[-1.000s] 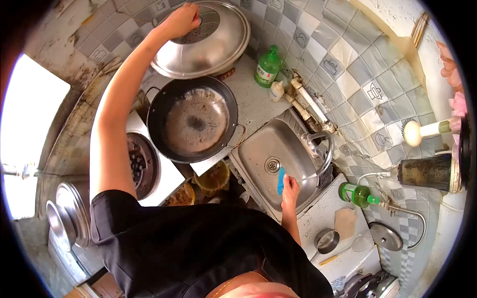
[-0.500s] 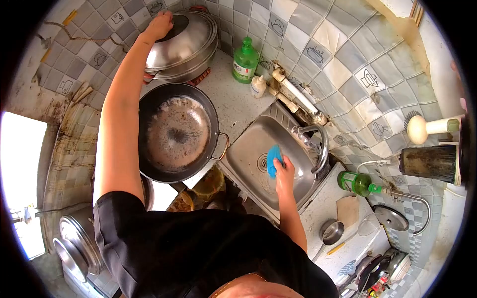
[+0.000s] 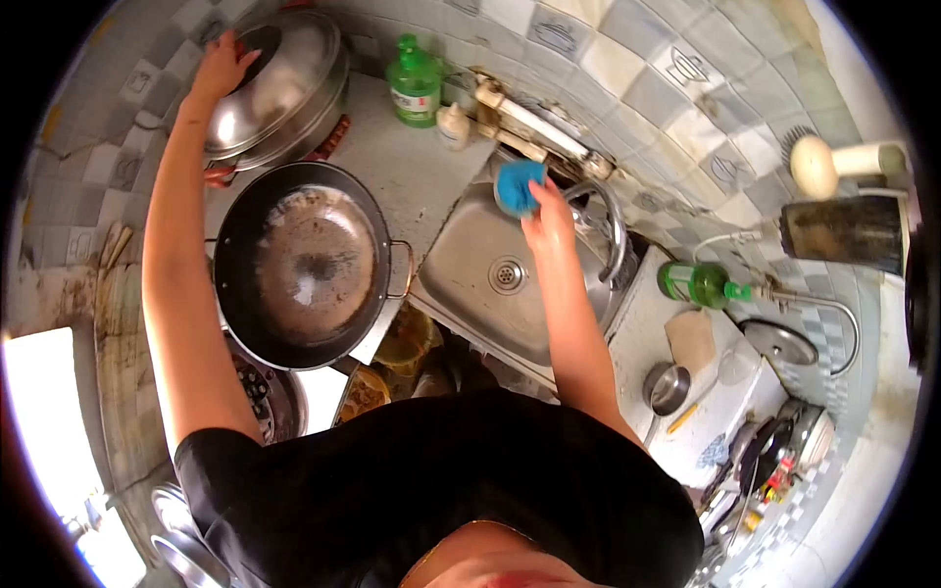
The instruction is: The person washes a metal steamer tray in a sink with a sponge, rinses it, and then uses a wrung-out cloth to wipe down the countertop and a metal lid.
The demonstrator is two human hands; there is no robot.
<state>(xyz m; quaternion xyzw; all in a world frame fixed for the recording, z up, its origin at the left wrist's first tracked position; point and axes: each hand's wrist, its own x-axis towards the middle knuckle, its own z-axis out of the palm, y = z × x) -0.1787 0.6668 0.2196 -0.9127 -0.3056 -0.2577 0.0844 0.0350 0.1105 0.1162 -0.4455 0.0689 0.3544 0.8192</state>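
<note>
My left hand (image 3: 223, 67) is on the dark knob of the domed lid (image 3: 294, 73), which covers a large steel steamer pot at the upper left. In my right hand (image 3: 547, 211) is a blue sponge (image 3: 520, 188), raised over the back of the steel sink (image 3: 461, 245), near the faucet (image 3: 615, 235). A wide black pan (image 3: 314, 265) with a worn, stained inside sits on the counter between the pot and the sink.
A green pump bottle (image 3: 414, 83) and a small white bottle (image 3: 453, 127) stand behind the sink. Right of it lie another green bottle (image 3: 694, 284), a small steel pan (image 3: 667, 388) and a brown cloth (image 3: 690, 339). A brush (image 3: 843, 165) hangs on the wall.
My right hand has moved from the middle of the sink to its back edge with the blue sponge. My left hand remains at the lid knob. The whole view has shifted.
</note>
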